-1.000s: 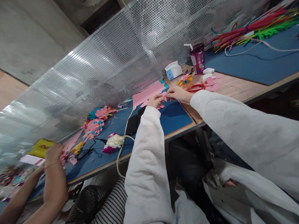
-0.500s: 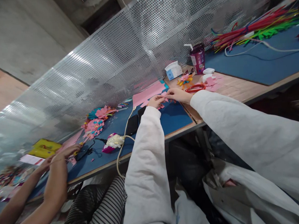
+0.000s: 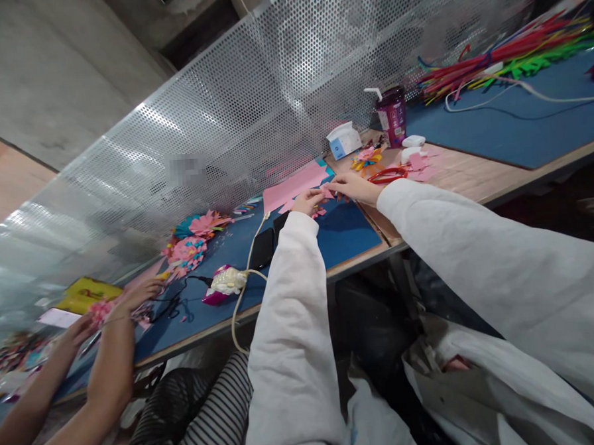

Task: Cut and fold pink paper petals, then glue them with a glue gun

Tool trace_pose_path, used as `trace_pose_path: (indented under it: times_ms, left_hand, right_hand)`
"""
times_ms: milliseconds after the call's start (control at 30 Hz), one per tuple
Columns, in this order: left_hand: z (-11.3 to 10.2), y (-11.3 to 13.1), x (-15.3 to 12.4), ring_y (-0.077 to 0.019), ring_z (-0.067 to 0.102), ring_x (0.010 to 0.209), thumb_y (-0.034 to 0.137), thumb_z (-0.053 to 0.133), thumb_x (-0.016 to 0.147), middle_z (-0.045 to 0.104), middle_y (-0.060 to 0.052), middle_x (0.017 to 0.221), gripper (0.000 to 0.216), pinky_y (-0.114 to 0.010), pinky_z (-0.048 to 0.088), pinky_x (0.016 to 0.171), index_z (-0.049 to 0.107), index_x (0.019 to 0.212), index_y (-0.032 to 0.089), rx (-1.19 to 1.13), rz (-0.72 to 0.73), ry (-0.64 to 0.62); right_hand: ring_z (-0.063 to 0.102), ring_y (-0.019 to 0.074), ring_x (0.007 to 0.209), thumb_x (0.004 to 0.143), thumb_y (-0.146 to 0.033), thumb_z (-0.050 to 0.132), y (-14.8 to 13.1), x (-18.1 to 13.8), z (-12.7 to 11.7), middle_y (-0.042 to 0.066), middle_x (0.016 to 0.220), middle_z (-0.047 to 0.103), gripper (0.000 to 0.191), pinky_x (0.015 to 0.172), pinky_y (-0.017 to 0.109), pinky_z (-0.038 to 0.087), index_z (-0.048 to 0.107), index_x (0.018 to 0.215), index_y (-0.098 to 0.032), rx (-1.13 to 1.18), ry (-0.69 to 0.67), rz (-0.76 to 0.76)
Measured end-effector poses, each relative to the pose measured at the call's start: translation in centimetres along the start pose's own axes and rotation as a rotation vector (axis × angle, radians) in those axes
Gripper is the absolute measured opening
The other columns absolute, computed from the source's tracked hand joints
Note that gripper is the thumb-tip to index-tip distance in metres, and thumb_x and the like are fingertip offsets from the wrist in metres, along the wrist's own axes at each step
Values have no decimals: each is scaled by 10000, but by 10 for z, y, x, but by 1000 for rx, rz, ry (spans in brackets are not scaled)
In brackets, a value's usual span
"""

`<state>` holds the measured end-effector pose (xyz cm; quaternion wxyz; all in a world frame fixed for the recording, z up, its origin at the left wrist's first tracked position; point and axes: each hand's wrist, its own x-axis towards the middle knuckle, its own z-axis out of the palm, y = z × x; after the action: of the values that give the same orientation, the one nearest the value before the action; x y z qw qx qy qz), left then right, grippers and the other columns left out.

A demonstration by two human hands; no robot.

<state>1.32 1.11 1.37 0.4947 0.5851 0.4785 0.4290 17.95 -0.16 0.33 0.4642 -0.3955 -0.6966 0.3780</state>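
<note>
Both my arms in white sleeves reach out over the blue mat (image 3: 350,230). My left hand (image 3: 306,201) and my right hand (image 3: 355,187) meet at a small pink paper piece (image 3: 326,192), each pinching one side of it. Pink paper sheets (image 3: 295,183) lie just behind my hands. Small pink scraps (image 3: 319,212) lie on the mat under my left hand.
Red scissors (image 3: 388,175), a tissue box (image 3: 343,140) and a purple cup (image 3: 391,115) stand to the right. Paper flowers (image 3: 191,244), a glue gun (image 3: 224,283) and a black phone (image 3: 262,248) lie left. A co-worker's hands (image 3: 107,312) work at far left. A perforated metal screen (image 3: 251,112) backs the table.
My hands stay together on the pink piece with small finger shifts. The co-worker's hands at the left have moved from the yellow item and now hold a small pink flower.
</note>
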Motion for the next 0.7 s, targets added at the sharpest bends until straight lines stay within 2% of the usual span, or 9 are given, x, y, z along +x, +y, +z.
trace_pose_path:
  times_ms: [100, 167, 300, 433, 567, 700]
  left_hand:
    - [3, 4, -3, -106, 619, 578, 141, 731, 662, 616, 6, 582, 188, -216, 472, 545, 550, 714, 142, -47, -16, 17]
    - [5, 6, -6, -95, 613, 565, 145, 735, 659, 613, 9, 579, 197, -213, 475, 557, 542, 700, 144, -71, -21, 25]
    - [8, 10, -10, -88, 612, 575, 147, 721, 667, 617, 10, 605, 184, -211, 471, 576, 541, 703, 149, -93, -23, 37]
    - [9, 13, -12, -100, 622, 579, 122, 668, 685, 629, 11, 656, 150, -209, 448, 539, 558, 781, 159, -72, -72, 31]
    - [8, 12, -10, -131, 639, 581, 182, 617, 714, 636, -3, 731, 192, -226, 427, 494, 592, 904, 179, -26, -120, 7]
    - [4, 8, -4, -123, 636, 598, 264, 611, 744, 634, -10, 749, 211, -225, 446, 516, 621, 942, 193, -11, -78, -10]
  right_hand:
    - [515, 83, 538, 808, -177, 639, 3, 1, 1, 3, 626, 583, 75, 412, 167, 359, 631, 798, -104, 36, 6, -6]
    - [529, 86, 566, 781, -170, 669, 4, 2, 2, 13, 673, 602, 86, 418, 166, 369, 635, 822, -103, 53, 2, -23]
    - [514, 78, 536, 782, -144, 660, 6, 4, 2, 4, 645, 588, 71, 413, 165, 369, 634, 828, -97, 40, 20, -35]
    - [484, 63, 495, 786, -141, 651, 6, 4, 1, -13, 597, 558, 53, 398, 160, 353, 639, 804, -92, 6, 38, -59]
    - [459, 48, 475, 784, -144, 650, 10, 6, 1, -26, 590, 548, 50, 393, 149, 350, 646, 804, -98, -13, 0, -67]
    - [468, 50, 492, 784, -161, 653, 11, 6, 1, -23, 607, 555, 55, 396, 145, 355, 647, 804, -109, 8, -24, -57]
